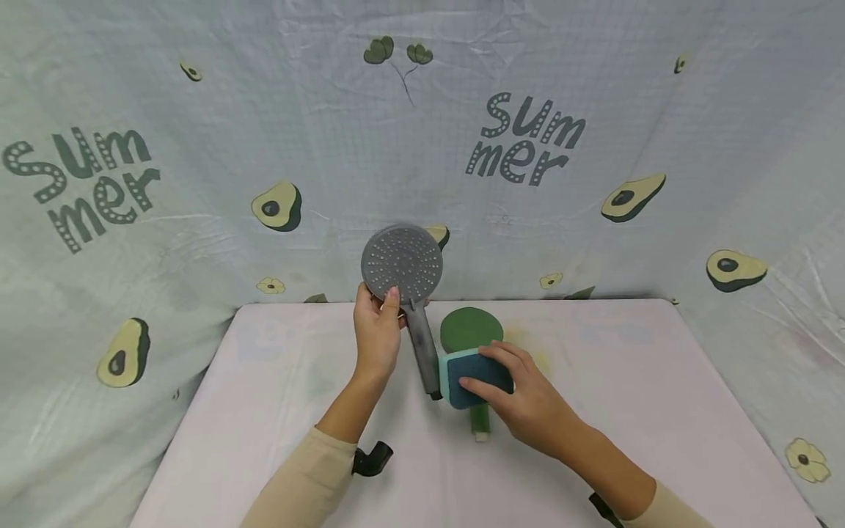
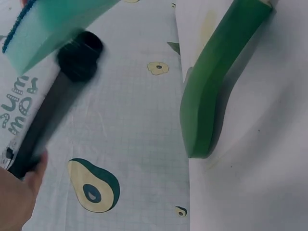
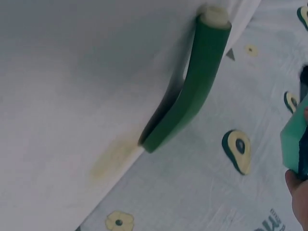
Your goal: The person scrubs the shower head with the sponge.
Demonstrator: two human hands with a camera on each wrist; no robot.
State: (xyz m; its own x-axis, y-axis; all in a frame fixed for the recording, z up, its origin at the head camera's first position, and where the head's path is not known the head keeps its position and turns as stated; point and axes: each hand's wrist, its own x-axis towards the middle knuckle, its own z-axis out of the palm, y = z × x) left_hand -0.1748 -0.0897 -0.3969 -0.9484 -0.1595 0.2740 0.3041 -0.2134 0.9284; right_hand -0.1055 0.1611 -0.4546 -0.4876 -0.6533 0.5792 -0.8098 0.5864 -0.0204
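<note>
My left hand (image 1: 378,337) holds a grey shower head (image 1: 404,257) up by its round part, thumb at the lower edge of the nozzle face. Its handle (image 1: 422,348) slants down to the right and ends in a dark threaded tip. In my right hand (image 1: 538,403) is a sponge (image 1: 477,378), dark blue on one face and mint green behind, pinched between thumb and fingers. The sponge's left side is right beside the handle's lower end. Behind it on the table lies a green object (image 1: 472,328) with a round head and a pale-tipped handle, partly hidden by the sponge.
The table (image 1: 594,411) has a pale cover with faint yellow and grey stains. A light curtain (image 1: 370,147) printed with avocados and lettering hangs behind and on both sides. A black elbow-shaped piece (image 1: 373,460) shows at the left sleeve.
</note>
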